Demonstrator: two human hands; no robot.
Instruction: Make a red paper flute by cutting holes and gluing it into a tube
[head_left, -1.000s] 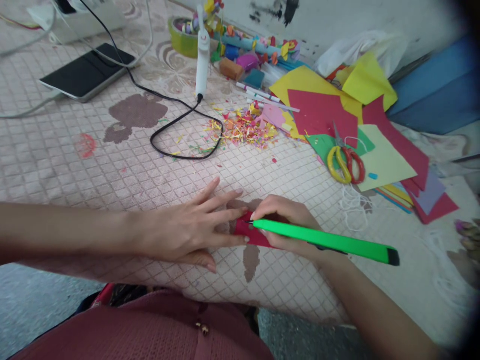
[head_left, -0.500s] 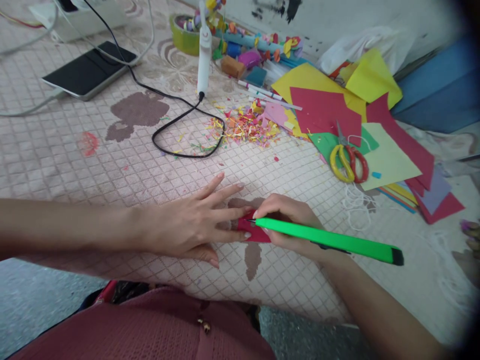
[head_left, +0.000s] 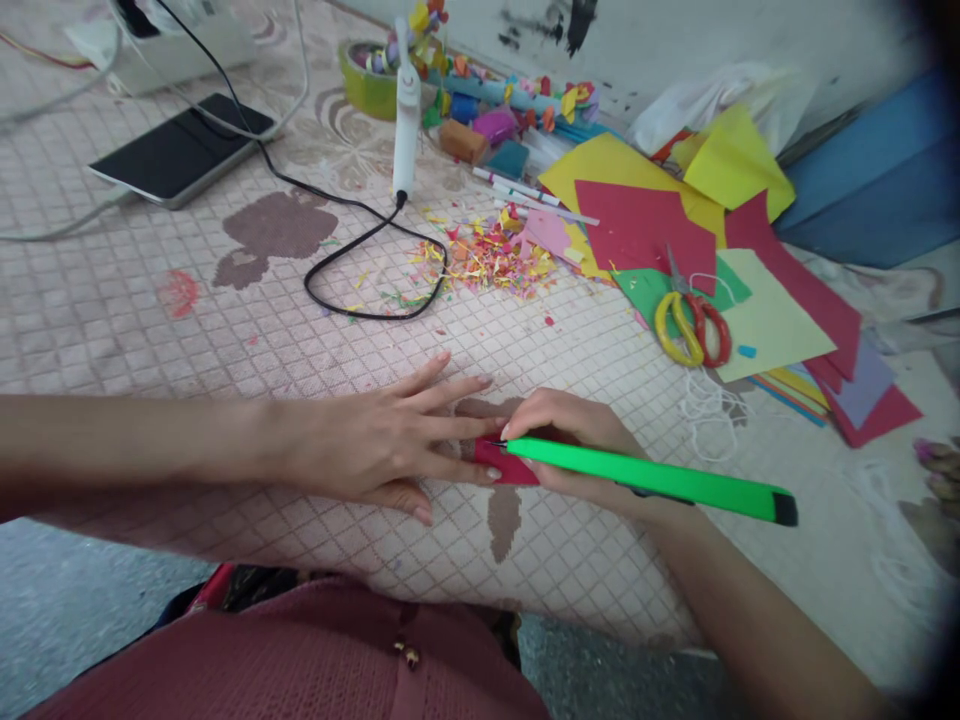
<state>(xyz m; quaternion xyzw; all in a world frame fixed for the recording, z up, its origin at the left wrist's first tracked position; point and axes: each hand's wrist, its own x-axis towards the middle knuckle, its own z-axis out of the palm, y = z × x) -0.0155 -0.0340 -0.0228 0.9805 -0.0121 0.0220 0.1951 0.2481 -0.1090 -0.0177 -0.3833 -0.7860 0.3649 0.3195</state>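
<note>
My left hand point(head_left: 375, 445) lies flat with fingers spread on the quilted mat point(head_left: 225, 330), its fingertips pressing the left edge of a small red paper piece point(head_left: 506, 467). My right hand point(head_left: 574, 440) is closed around a bright green utility knife point(head_left: 652, 482), whose blade tip rests on the red piece close to my left fingertips. Most of the red piece is hidden under both hands.
Coloured paper sheets point(head_left: 645, 225) and red-and-yellow scissors point(head_left: 694, 328) lie at the right. Paper scraps point(head_left: 491, 255), a white glue gun point(head_left: 406, 110) with black cord, markers, a tape roll and a dark tablet point(head_left: 180, 148) sit further back. Another person's fingers point(head_left: 937, 465) show at the right edge.
Both hands stay on the red piece with hardly any shift. The camera view wobbled slightly.
</note>
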